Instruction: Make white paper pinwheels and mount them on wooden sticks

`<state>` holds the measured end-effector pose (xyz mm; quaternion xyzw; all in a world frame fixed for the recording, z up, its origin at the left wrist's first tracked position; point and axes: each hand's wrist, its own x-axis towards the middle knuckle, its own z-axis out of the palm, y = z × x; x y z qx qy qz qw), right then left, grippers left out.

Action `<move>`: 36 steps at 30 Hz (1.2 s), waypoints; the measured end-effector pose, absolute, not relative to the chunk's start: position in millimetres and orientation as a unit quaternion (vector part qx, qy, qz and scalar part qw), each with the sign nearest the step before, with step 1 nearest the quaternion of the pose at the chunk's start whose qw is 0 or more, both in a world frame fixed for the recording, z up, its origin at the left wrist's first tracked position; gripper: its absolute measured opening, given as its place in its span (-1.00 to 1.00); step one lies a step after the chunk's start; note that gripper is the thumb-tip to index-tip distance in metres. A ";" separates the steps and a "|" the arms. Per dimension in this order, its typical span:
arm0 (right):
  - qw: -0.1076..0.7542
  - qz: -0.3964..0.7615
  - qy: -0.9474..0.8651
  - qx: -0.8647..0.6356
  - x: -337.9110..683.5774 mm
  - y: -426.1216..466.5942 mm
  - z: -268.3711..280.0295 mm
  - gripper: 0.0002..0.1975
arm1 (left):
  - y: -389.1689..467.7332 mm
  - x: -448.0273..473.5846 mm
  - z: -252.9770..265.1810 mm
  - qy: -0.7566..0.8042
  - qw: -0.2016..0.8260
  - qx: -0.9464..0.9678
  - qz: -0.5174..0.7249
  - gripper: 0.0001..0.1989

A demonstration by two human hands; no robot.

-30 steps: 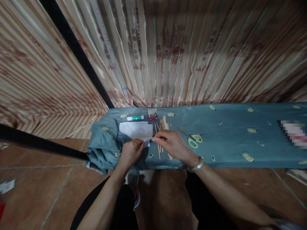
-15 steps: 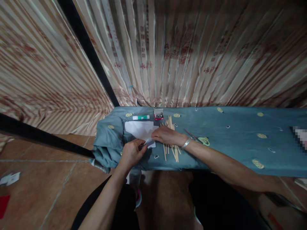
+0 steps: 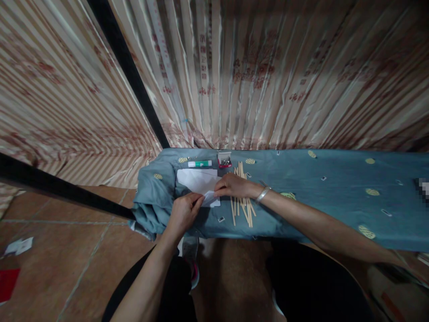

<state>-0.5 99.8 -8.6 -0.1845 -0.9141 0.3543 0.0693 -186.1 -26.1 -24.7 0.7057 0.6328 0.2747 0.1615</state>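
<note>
Between my two hands is a small piece of white paper [image 3: 209,195]. My left hand [image 3: 185,210] pinches its left side between thumb and fingers. On the other side, the fingers of my right hand [image 3: 232,185] are closed on the paper's right edge. White paper sheets [image 3: 192,178] lie flat beneath and behind it. Several thin wooden sticks [image 3: 248,215] lie loosely piled under and beside my right hand. Behind the sheets rests a green and white glue stick [image 3: 200,164]. Next to it stands an open red and white box [image 3: 224,161] with small metal pieces inside.
A blue-green cloth [image 3: 328,201] with yellow prints covers the long low surface. Scissors [image 3: 263,183] are mostly hidden behind my right wrist. A striped curtain [image 3: 248,103] hangs at the back, and a dark metal post [image 3: 134,85] rises at the left.
My hands have shifted slightly at the small paper and still grip it. My right forearm now covers most of the scissors. The whole view has moved a little.
</note>
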 end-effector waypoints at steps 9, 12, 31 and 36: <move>0.071 0.435 -0.881 -0.174 2.4 100.4 -8.3 -0.66 | -26.3 -187.7 -26.3 0.632 0.138 0.714 0.266 -0.74; 0.074 0.427 -0.882 -0.182 0.3 97.6 -6.1 -0.76 | -26.2 -186.9 -25.8 0.637 0.122 0.706 0.285 -0.74; 0.478 0.400 -0.631 -0.462 127.8 52.5 44.6 -0.72 | -14.1 -99.8 -15.7 0.512 -0.032 0.760 0.400 -0.35; 0.597 0.386 -0.512 -0.482 147.2 51.6 30.8 -0.71 | -11.3 -62.6 -23.6 0.465 0.019 0.829 0.311 -0.61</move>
